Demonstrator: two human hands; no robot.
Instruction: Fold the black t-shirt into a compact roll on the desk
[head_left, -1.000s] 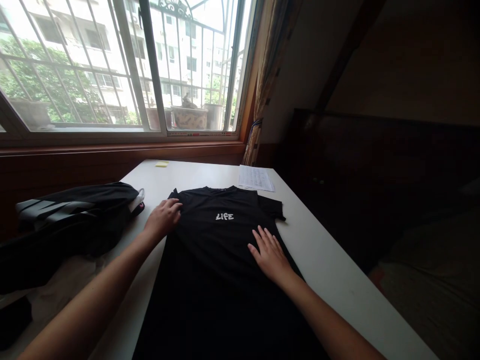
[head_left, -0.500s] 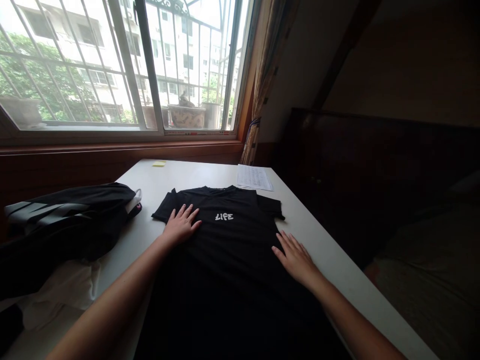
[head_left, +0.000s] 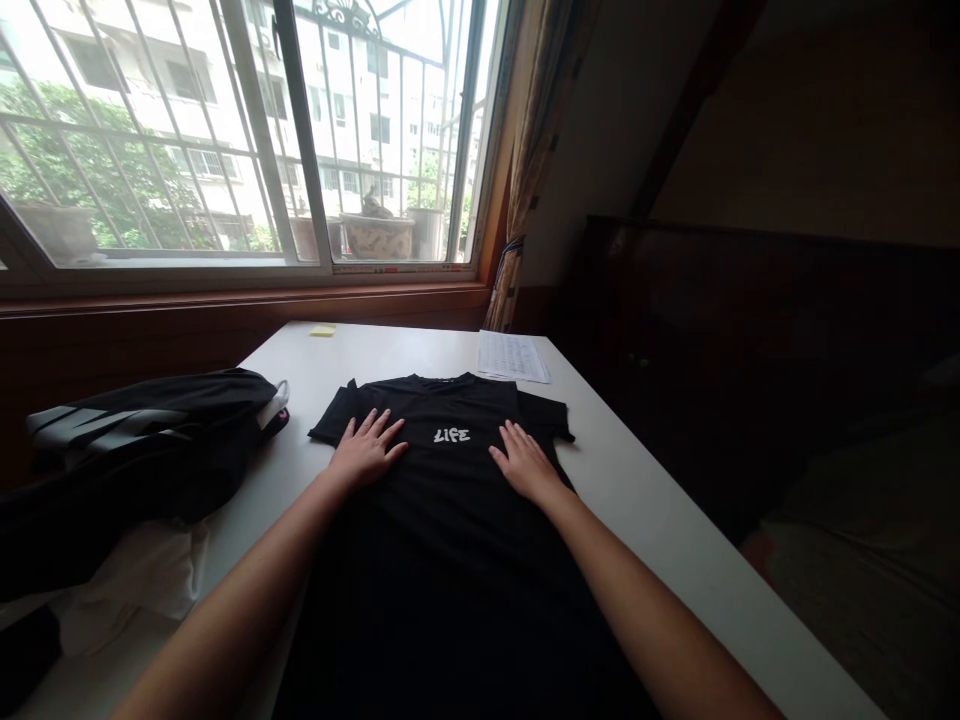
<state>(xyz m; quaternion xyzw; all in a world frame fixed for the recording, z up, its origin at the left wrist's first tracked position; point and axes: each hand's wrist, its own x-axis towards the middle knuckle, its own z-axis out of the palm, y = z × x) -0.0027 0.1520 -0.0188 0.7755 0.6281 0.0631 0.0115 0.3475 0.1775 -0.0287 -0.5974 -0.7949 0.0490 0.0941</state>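
A black T-shirt (head_left: 457,540) lies spread out on the white table (head_left: 630,480), its collar toward the window and its short sleeves out to the sides. White lettering (head_left: 451,436) shows on its chest, upside down from where I look. My left hand (head_left: 366,450) rests flat on the shirt near the left sleeve, fingers spread. On the other side of the lettering, my right hand (head_left: 525,462) lies on the cloth with its fingers stretched out. Neither hand holds anything.
On the left is a heap of dark clothes (head_left: 202,440) with grey stripes, and a white cloth (head_left: 150,575) beneath it. Papers (head_left: 514,356) and a yellow sticky note (head_left: 322,330) lie at the far edge. A barred window (head_left: 315,150) and a tied curtain (head_left: 517,230) stand behind.
My right hand has moved left and away from me, from the shirt's right edge onto its chest. The left hand stays in place on the shirt.
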